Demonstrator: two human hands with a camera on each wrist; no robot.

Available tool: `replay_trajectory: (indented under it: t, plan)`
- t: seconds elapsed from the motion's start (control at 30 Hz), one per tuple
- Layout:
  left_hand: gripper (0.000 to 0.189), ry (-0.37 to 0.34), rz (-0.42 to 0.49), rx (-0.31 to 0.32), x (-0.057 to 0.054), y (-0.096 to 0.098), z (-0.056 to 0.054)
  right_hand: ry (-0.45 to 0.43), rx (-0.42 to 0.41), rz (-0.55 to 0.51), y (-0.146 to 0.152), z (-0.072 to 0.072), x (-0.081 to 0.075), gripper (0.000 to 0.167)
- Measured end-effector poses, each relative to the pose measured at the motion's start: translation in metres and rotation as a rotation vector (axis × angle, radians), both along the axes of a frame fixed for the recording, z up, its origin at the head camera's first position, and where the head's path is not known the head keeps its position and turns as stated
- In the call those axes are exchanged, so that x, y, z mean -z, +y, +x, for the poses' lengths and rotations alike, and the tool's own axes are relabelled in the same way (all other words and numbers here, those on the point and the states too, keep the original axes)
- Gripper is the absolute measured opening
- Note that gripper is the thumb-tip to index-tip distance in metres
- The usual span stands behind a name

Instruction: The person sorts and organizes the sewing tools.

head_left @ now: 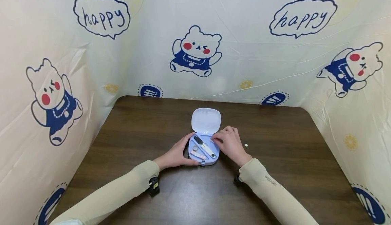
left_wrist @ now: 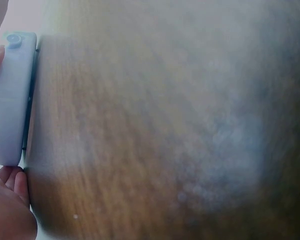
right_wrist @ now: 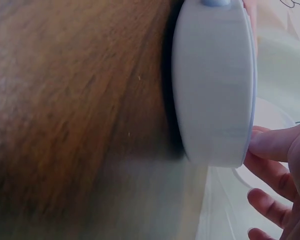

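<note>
A small light-blue case (head_left: 208,163), probably a sewing kit, stands with its lid (head_left: 206,120) raised. My left hand (head_left: 175,154) grips its left side, thumb along the front near the latch (left_wrist: 13,40). Inside lie white thread snips with a black end (head_left: 205,147), a pale pinkish strip (head_left: 198,155) and a small round greyish piece (head_left: 194,148). Over the upper right compartment is my right hand (head_left: 230,144), its thumb and forefinger close together at the rim in the right wrist view. Their tips are partly hidden, so anything pinched there cannot be made out.
On the dark wooden table (head_left: 146,126), a tiny white disc (head_left: 246,145) lies right of my right hand. A printed cloth (head_left: 244,62) encloses the table at the back and both sides. A black wrist device (head_left: 154,186) is on the left forearm.
</note>
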State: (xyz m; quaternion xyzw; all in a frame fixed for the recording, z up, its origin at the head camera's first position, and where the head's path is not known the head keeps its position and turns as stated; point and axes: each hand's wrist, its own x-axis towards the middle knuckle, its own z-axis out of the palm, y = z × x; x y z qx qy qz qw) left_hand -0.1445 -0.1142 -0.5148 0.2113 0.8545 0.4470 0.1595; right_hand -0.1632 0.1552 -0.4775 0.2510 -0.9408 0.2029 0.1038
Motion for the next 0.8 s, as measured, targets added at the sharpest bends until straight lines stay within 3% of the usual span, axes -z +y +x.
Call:
replay_trajectory:
  t: [0.4, 0.8]
  plan:
    - [0.118, -0.017, -0.002, -0.001, 0.0001, -0.0005, 0.0002, 0.057, -0.002, 0.026, -0.004, -0.0004, 0.0034, 0.011]
    - [0.118, -0.008, 0.005, 0.001, -0.0004, 0.0003, 0.0, 0.059, 0.001, 0.023, -0.0044, -0.0017, 0.0075, 0.011]
